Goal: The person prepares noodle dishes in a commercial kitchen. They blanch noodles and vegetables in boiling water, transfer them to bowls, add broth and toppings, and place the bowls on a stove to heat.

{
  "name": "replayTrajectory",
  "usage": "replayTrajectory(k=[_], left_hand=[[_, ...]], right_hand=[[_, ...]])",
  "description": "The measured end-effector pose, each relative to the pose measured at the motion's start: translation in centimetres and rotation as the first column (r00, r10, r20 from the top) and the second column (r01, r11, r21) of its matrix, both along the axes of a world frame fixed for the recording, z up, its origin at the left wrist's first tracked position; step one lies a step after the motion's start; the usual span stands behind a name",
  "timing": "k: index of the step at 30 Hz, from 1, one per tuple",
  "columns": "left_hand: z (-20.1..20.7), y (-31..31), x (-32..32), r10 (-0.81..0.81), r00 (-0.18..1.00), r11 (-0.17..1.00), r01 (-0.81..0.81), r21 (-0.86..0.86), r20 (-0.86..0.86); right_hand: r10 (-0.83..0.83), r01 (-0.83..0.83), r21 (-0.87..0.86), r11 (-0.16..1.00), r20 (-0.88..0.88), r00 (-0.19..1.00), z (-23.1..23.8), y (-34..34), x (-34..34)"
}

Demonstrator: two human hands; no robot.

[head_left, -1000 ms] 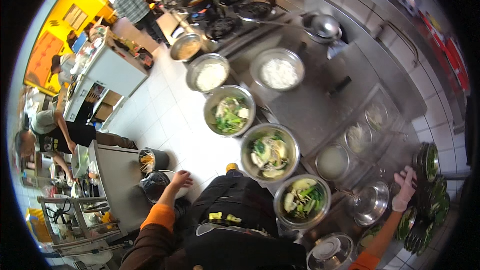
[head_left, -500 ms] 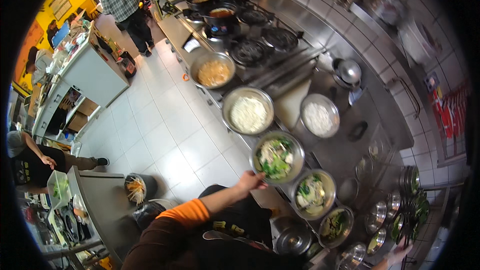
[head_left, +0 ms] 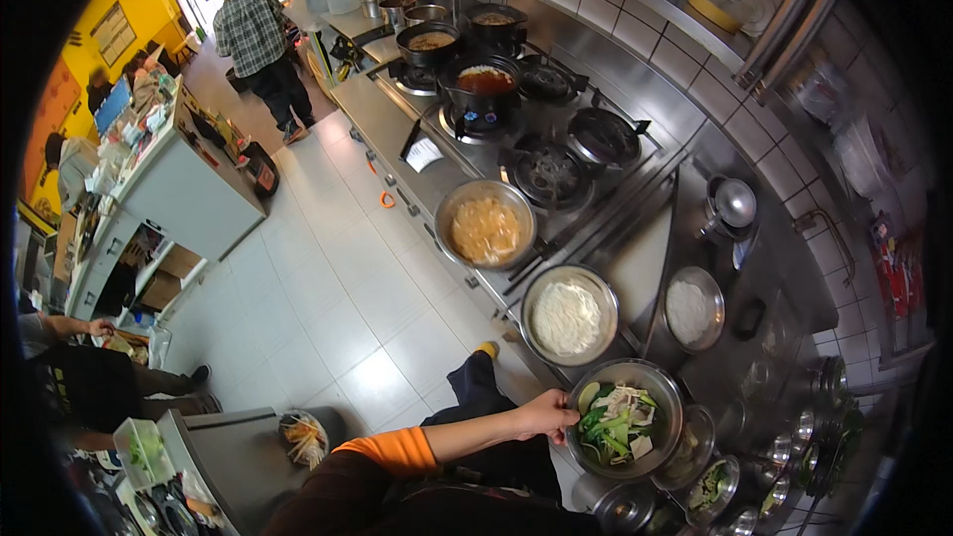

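Observation:
My left hand [head_left: 546,415], in an orange-edged sleeve, is closed on the near-left rim of a steel bowl [head_left: 665,384]. Green leaves, pale strips like mushrooms and a white block lie in this bowl. It partly covers a second steel bowl [head_left: 703,445] at its lower right, whose contents are mostly hidden. Beyond that sits a smaller bowl of greens [head_left: 712,488]. Just above the held bowl is a steel bowl of white, shredded-looking food [head_left: 568,318]. My right hand is out of sight.
A pan of brownish food [head_left: 486,225] stands at the stove's front edge. A pot of red liquid [head_left: 486,79] sits over a blue flame. A bowl of white powder [head_left: 689,310] is on the steel counter. Two other people [head_left: 256,35] [head_left: 84,387] stand off left.
My view has shifted forward along the stove, so the bowls appear lower and farther right. My left hand still grips the greens bowl. My right hand has left the lower right.

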State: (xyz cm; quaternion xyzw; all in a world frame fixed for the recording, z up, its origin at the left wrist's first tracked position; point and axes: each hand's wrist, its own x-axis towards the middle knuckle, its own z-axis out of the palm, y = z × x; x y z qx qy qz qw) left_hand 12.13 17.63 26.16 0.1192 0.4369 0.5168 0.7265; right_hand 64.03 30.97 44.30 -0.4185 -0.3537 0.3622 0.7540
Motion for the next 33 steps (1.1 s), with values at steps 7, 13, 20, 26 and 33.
replayTrajectory(k=[7, 13, 20, 26, 33], left_hand=[[6.8, -5.3, -20.0, 0.122, 0.836, 0.992, -0.116, 0.045, -0.535], [11.2, -10.5, -39.2, 0.233, 0.4, 0.939, -0.329, 0.098, -0.886], [13.2, -9.6, -60.8, 0.436, 0.086, 0.881, -0.244, 0.406, -0.896], [16.4, -3.9, -78.3, 0.214, 0.057, 0.976, 0.021, 0.216, -0.975], [17.4, 6.9, -88.9, 0.278, -0.202, 0.883, 0.439, 0.167, -0.939]], right_hand=[[0.233, -0.239, -0.002, 0.971, 0.233, 0.944, 0.2, 7.6, -27.6], [-0.003, -0.302, 0.122, 0.946, 0.931, 0.365, -0.6, 14.0, -51.8], [0.844, -0.878, -0.045, 0.476, 0.304, 0.442, 3.1, 8.7, -79.3], [0.838, -0.83, -0.179, 0.528, 0.267, 0.475, 3.8, 3.0, -91.8], [0.782, -0.753, -0.266, 0.601, 0.004, 0.623, 0.4, 0.7, -104.0]])
